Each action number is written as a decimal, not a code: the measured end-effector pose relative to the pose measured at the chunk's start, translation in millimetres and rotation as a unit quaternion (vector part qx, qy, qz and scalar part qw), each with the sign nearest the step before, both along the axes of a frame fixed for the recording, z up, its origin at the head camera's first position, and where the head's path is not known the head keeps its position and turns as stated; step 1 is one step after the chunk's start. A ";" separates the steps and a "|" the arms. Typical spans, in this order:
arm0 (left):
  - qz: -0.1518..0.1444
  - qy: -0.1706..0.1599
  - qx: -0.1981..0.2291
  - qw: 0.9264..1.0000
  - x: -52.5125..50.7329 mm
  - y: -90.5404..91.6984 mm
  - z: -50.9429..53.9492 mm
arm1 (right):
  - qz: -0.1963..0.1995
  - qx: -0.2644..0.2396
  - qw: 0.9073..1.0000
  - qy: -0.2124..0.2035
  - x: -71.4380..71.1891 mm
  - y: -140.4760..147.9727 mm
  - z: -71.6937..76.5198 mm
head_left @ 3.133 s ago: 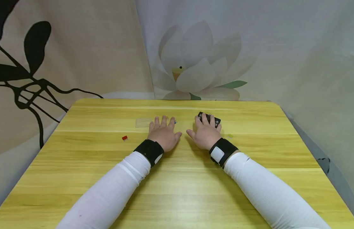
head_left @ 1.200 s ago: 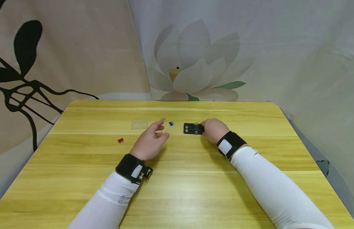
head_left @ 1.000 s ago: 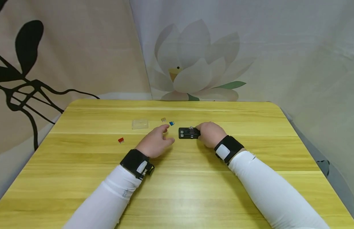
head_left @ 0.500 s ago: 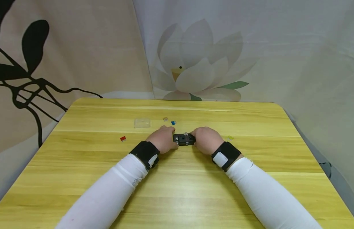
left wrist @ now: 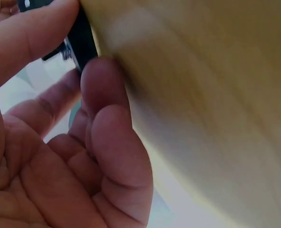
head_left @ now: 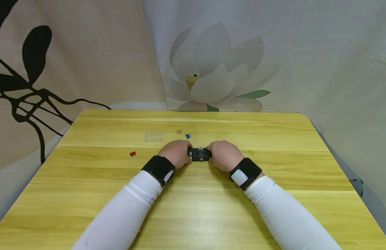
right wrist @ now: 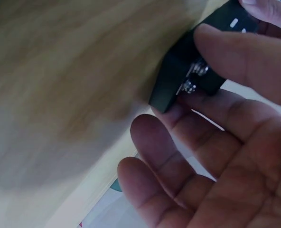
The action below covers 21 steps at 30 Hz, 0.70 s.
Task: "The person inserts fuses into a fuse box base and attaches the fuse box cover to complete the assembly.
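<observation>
In the head view a small black fuse block (head_left: 200, 154) is held level at mid-table between both hands. My left hand (head_left: 175, 153) pinches its left end; thumb and fingers meet on it in the left wrist view, where only a dark edge of the block (left wrist: 85, 45) shows. My right hand (head_left: 225, 155) grips the other end, thumb on one face and fingers on the opposite one. Metal terminals show on the block (right wrist: 171, 78) in the right wrist view. Beyond the hands lie a blue blade fuse (head_left: 188, 136) and a tan blade fuse (head_left: 179, 132).
A clear plastic cover (head_left: 154, 136) lies behind the left hand. One red blade fuse (head_left: 133, 154) is left of that hand, and a yellow one (head_left: 250, 152) is right of the right hand. The wooden table (head_left: 193, 208) ends at a fabric backdrop (head_left: 299, 69).
Both hands lay flat at first. The right hand took hold of the fuse block and brought it left and nearer; the left hand then came in and gripped its other end.
</observation>
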<state>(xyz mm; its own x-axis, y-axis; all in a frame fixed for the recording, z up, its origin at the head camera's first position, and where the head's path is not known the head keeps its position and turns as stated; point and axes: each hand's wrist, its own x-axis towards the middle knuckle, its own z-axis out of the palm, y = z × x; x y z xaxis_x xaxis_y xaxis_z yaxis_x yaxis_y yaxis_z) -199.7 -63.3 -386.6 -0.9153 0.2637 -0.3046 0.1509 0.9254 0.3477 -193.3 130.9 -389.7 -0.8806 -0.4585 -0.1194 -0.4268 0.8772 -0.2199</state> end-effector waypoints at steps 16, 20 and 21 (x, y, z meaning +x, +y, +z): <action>-0.002 0.036 -0.024 0.999 5.2 -5.0 -1.4 | 0.001 -0.017 1.000 -0.008 -2.2 3.1 -2.2; -0.010 0.039 -0.035 0.999 4.8 -2.6 -2.8 | -0.002 -0.025 0.999 -0.026 -3.6 9.1 -2.9; -0.012 0.040 -0.037 0.998 4.7 -1.9 -3.0 | -0.004 -0.027 0.999 -0.032 -4.0 11.3 -2.6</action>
